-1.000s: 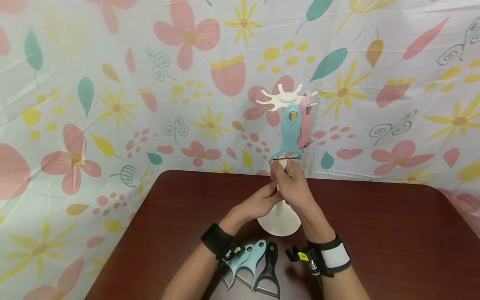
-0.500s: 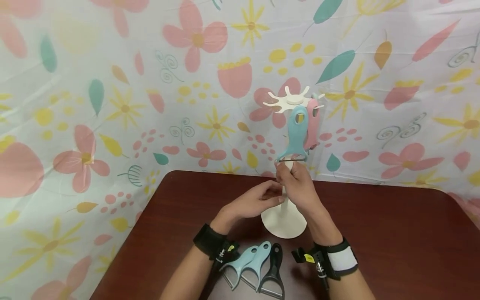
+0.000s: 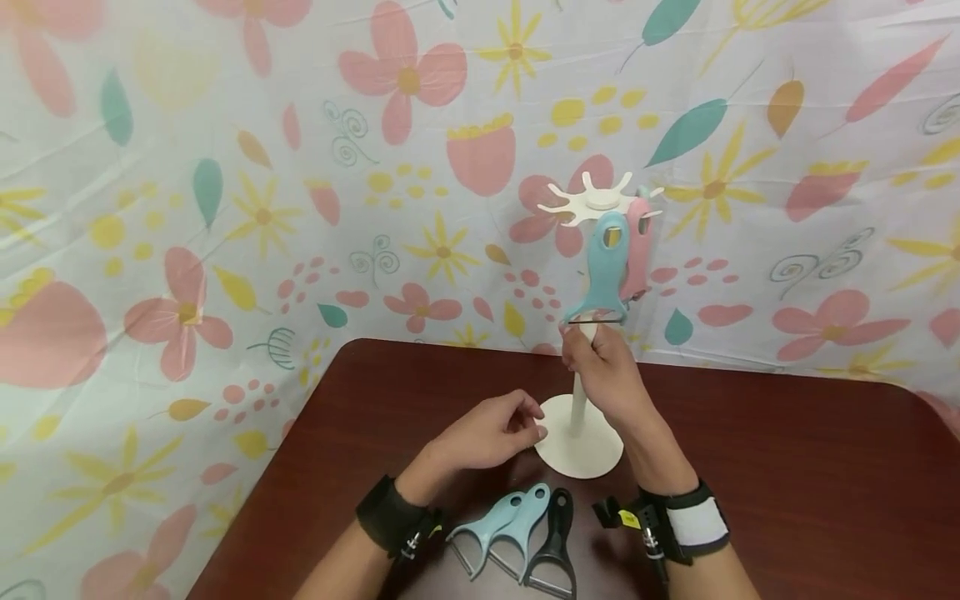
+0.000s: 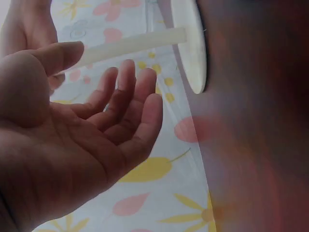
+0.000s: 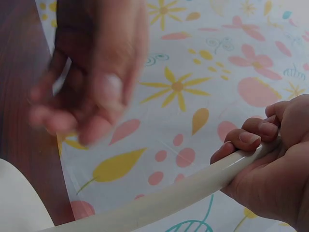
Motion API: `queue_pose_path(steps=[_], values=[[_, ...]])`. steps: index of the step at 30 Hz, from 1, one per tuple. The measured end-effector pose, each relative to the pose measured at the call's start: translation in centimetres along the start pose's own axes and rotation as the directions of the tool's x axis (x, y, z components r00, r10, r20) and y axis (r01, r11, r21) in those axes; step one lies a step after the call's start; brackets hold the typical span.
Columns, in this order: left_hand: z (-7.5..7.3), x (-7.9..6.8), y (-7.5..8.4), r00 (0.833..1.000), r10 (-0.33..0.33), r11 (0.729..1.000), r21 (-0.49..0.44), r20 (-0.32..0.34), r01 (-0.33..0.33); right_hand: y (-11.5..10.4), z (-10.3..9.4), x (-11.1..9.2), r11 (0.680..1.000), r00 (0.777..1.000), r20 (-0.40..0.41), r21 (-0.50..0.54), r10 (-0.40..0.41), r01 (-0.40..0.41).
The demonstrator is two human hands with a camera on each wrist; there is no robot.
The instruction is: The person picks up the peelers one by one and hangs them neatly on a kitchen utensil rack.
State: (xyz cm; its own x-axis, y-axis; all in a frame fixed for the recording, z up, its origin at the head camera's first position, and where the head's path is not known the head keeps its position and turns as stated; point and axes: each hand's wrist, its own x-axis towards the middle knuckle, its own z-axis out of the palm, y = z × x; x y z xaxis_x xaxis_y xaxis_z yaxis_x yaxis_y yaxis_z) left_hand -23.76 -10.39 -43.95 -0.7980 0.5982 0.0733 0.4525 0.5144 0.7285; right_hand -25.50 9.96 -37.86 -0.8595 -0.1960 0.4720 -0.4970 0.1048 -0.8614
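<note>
My right hand (image 3: 606, 371) grips the post of a white rack (image 3: 578, 404) high up, just below the hanging peelers; its fingers curl round the post (image 5: 193, 191) in the right wrist view. A light blue peeler (image 3: 606, 265) and a pink peeler (image 3: 637, 246) hang from the rack's hooked top (image 3: 600, 200). My left hand (image 3: 487, 432) is apart from the post, beside the round base (image 3: 577, 454). In the left wrist view the left hand's fingers (image 4: 126, 92) are loosely bent with nothing between them.
Two light blue peelers, one overlapping the other (image 3: 525, 525), and a black peeler (image 3: 558, 529) lie on the dark wooden table (image 3: 787, 467) in front of the rack. A flower-patterned cloth (image 3: 300, 167) hangs behind the table.
My left hand has let go of the post and moved down and left, toward the table. My right hand keeps its grip on the post. The view has shifted slightly left.
</note>
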Motion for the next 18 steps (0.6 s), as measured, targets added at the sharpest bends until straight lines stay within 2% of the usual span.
queue_pose_path(steps=[5,8,13,16,18], values=[[1.1,-2.6,0.3,1.000,-0.022,0.997,0.079,-0.021,0.024,-1.0,0.1,-0.1,1.000,1.000,0.002,-0.009,-0.012,0.012],[2.1,-4.0,1.2,0.998,-0.041,0.980,0.192,-0.045,0.049,-2.2,0.1,-0.1,1.000,1.000,0.009,-0.002,-0.026,0.026],[4.3,-5.6,3.3,0.994,-0.043,0.919,0.386,-0.098,0.078,-3.1,0.2,-0.2,1.000,1.000,0.007,-0.003,-0.025,0.025],[5.9,-6.2,4.2,0.993,-0.038,0.872,0.481,-0.112,0.088,-3.1,0.2,-0.4,1.000,1.000,0.001,0.000,-0.011,0.011],[6.8,-6.5,4.7,0.993,-0.048,0.830,0.549,-0.105,0.098,-3.0,0.2,-0.5,1.000,1.000,-0.003,0.008,0.001,-0.001]])
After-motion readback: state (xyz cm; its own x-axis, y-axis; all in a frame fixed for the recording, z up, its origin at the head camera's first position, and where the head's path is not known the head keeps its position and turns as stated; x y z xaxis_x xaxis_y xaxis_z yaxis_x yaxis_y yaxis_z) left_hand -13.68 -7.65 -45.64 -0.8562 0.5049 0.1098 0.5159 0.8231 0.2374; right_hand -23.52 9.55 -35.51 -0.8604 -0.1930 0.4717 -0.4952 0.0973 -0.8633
